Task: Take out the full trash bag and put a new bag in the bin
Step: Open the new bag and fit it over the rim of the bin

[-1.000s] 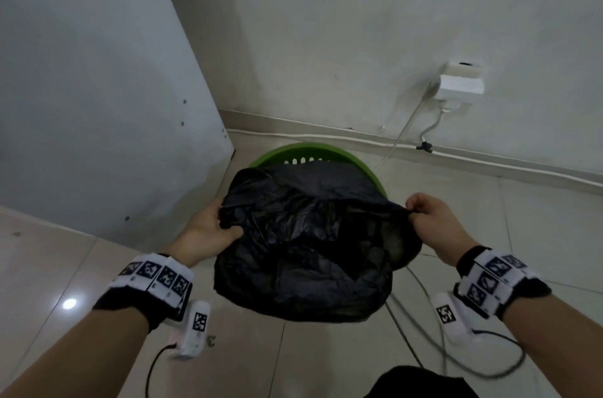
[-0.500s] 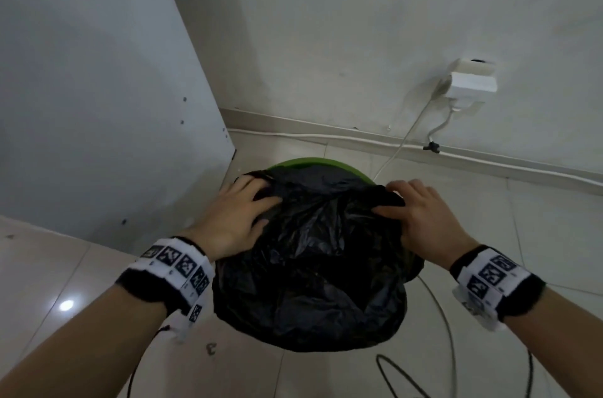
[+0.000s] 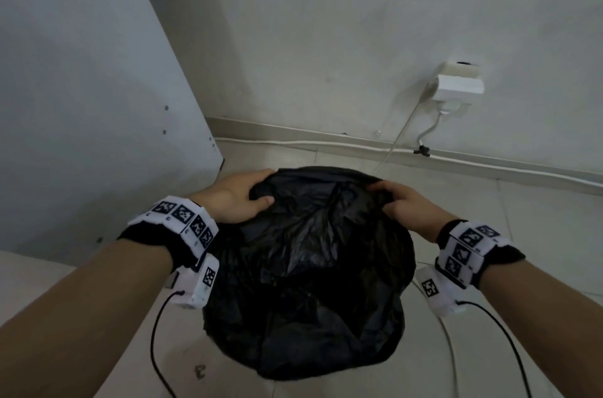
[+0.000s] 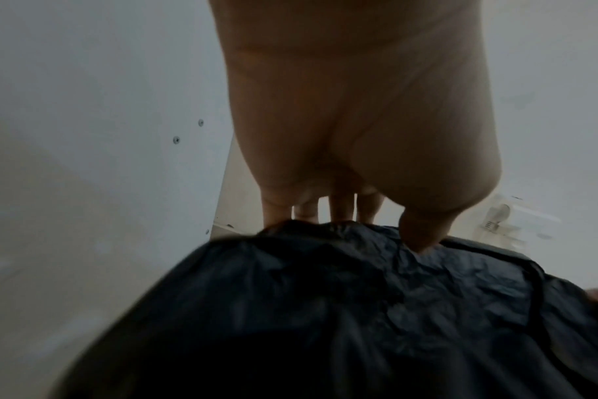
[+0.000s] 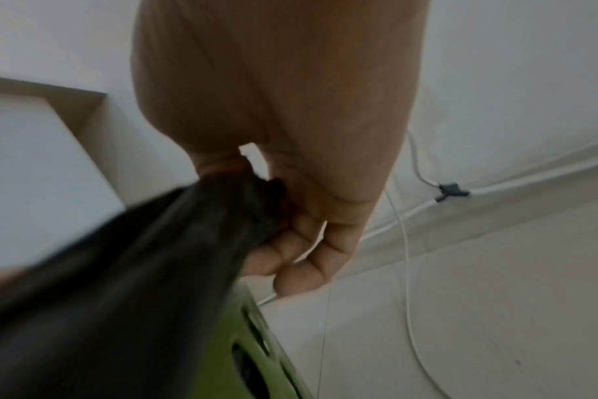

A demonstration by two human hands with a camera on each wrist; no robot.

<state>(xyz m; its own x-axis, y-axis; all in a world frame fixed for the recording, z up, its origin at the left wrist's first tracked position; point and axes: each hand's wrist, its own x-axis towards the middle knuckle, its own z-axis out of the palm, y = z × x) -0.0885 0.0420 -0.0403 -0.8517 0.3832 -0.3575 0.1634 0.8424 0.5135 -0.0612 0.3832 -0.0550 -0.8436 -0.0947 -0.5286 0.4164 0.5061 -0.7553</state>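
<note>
A crumpled black trash bag [image 3: 310,251] lies spread over the bin and hides it entirely in the head view. My left hand [image 3: 243,195] holds the bag's far-left edge, fingers curled over the edge and thumb pressing on top. My right hand [image 3: 401,202] grips the far-right edge. In the left wrist view the fingers [image 4: 340,208] drop behind the bag [image 4: 359,310] while the thumb sits on it. In the right wrist view my right hand [image 5: 284,216] bunches the bag [image 5: 137,270] above the slotted wall of the green bin [image 5: 243,351].
A white cabinet panel [image 3: 81,104] stands close on the left. A wall socket with a plug [image 3: 456,84] sits at the back right, and white cables [image 3: 326,145] run along the skirting. More cable [image 3: 456,348] lies on the tiled floor to the right of the bin.
Both hands carried the bag's edge forward and down over the bin's far rim. The green rim, visible earlier, is now covered by the bag.
</note>
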